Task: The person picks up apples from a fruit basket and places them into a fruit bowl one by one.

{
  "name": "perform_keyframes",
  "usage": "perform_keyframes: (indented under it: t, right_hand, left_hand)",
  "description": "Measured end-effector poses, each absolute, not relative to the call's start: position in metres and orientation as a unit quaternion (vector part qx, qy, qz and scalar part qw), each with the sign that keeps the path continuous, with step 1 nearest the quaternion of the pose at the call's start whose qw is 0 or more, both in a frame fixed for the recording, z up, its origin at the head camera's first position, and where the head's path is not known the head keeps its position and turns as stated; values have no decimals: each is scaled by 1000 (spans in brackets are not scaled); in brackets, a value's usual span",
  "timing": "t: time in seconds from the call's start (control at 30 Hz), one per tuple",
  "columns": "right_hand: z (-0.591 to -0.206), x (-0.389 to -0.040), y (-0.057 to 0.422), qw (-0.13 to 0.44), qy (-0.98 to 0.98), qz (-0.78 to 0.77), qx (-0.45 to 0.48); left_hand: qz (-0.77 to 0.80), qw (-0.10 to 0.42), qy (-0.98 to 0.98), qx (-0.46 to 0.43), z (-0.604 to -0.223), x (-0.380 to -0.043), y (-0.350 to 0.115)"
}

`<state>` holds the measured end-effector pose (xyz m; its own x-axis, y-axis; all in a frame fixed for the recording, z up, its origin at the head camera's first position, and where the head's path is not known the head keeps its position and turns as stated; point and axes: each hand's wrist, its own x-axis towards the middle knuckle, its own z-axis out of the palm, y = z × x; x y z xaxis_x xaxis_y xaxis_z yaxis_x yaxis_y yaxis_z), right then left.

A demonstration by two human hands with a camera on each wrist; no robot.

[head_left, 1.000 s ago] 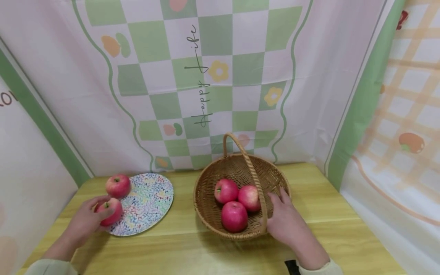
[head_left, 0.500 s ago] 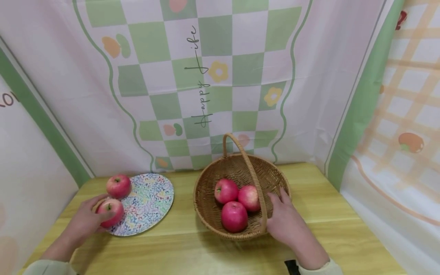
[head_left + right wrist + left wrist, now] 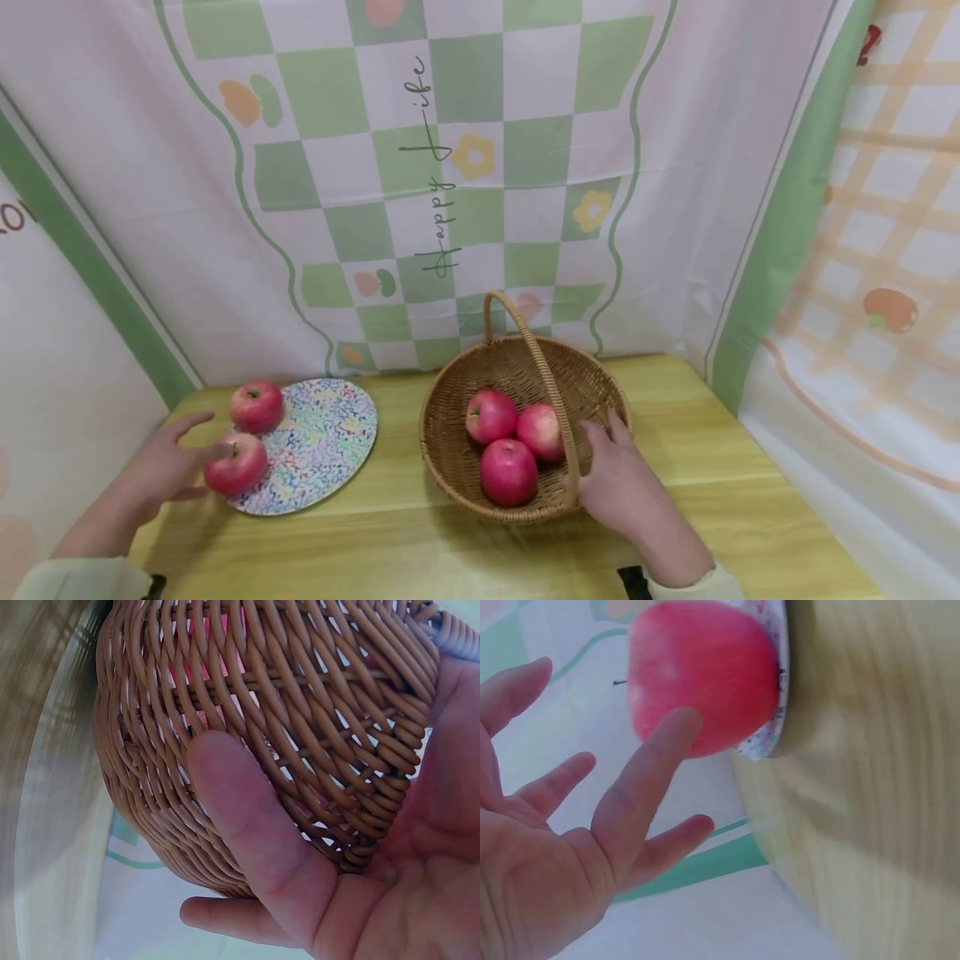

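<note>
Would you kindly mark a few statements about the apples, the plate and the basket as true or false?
1. The wicker basket holds three apples. True.
2. The left hand is wrapped around the near apple in a tight grip. False: its fingers are spread and straight, with only one fingertip against the apple.
3. A second apple sits at the far left edge of the patterned plate. True.
4. The right hand lifts the basket by its handle. False: the hand rests against the basket's outer wall, and the basket stands on the wooden table.
5. The plate lies to the right of the basket. False: it lies to the basket's left.
</note>
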<state>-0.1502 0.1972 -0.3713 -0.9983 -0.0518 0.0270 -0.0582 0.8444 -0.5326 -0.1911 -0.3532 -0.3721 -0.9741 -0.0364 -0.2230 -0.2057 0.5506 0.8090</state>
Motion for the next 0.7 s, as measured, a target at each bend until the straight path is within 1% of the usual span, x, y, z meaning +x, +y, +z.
perform_keyframes:
  t: [0.17, 0.23, 0.33, 0.5, 0.57, 0.7]
  right_hand:
    - [-371, -150, 197, 4, -961, 276, 29]
    - [-371, -150, 197, 4, -961, 276, 29]
    - [-371, -150, 197, 4, -961, 275, 28]
    - [-371, -150, 197, 5, -961, 275, 28]
    - [-371, -150, 197, 5, -961, 276, 27]
    - [-371, -150, 197, 5, -961, 277, 27]
  left_hand:
    - [464, 103, 877, -75, -363, -190, -351]
    - [444, 98, 887, -77, -359, -190, -350]
    - [383, 78, 917, -80, -351, -188, -348]
    - [265, 19, 962, -66, -333, -183, -335]
    - [251, 4, 966, -57, -326, -182, -325]
    - [286, 2, 957, -38, -315, -180, -299]
